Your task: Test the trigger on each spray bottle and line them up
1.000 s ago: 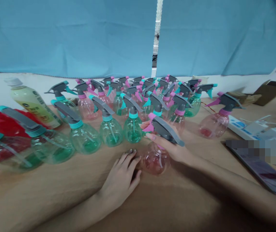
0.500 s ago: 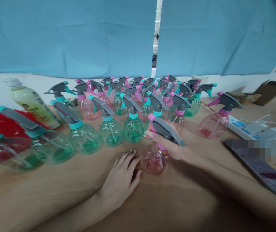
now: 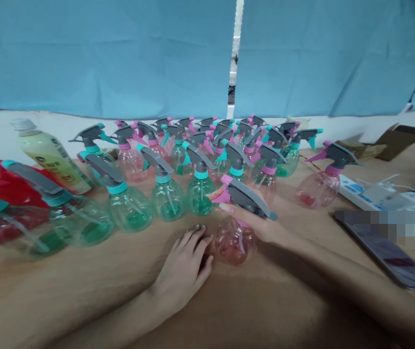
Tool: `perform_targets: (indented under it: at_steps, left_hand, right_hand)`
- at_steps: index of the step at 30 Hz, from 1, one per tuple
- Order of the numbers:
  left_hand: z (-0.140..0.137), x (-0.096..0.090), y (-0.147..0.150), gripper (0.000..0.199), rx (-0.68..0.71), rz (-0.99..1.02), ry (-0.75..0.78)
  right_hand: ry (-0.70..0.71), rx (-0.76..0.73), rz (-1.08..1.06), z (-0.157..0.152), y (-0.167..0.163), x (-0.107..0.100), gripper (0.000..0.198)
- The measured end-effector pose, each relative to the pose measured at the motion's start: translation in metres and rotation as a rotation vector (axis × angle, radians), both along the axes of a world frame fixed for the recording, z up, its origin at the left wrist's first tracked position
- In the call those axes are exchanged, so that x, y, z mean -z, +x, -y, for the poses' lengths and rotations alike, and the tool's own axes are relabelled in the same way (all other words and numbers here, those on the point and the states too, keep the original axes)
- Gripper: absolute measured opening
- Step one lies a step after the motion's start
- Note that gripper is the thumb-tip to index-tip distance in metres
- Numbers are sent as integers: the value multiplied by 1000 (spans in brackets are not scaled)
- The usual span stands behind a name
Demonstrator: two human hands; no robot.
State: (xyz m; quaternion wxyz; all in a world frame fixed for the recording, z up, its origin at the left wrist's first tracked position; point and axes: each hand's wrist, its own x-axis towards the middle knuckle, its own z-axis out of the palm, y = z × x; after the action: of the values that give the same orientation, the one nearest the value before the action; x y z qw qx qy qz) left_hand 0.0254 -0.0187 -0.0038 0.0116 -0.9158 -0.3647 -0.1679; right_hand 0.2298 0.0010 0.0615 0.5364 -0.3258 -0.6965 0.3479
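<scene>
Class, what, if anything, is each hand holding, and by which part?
Right hand: a pink spray bottle, by the neck of its spray head. Left hand: nothing; it lies on the table.

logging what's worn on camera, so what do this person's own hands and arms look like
The left hand and right hand are both bare and slender, with no gloves or rings in sight. The left forearm and right forearm are uncovered as far as the picture shows: no sleeve, watch, bracelet or clear marking. Nail details are too blurred to tell.
</scene>
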Motion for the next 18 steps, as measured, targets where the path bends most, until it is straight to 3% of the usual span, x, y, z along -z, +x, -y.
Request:
perform_targets:
  at_steps: [10,14,18]
  left_hand:
    - [3,-3,1,31,-5,7,-21]
    - [2,-3,2,29,-12,1,-24]
    - [2,-3,2,30,-19,-14,-12]
  right_hand:
    - [-40,12,-68,2,-5,1,17]
    - [-53,75,-48,0,-5,4,29]
    - [-44,211,34,3,-5,8,23]
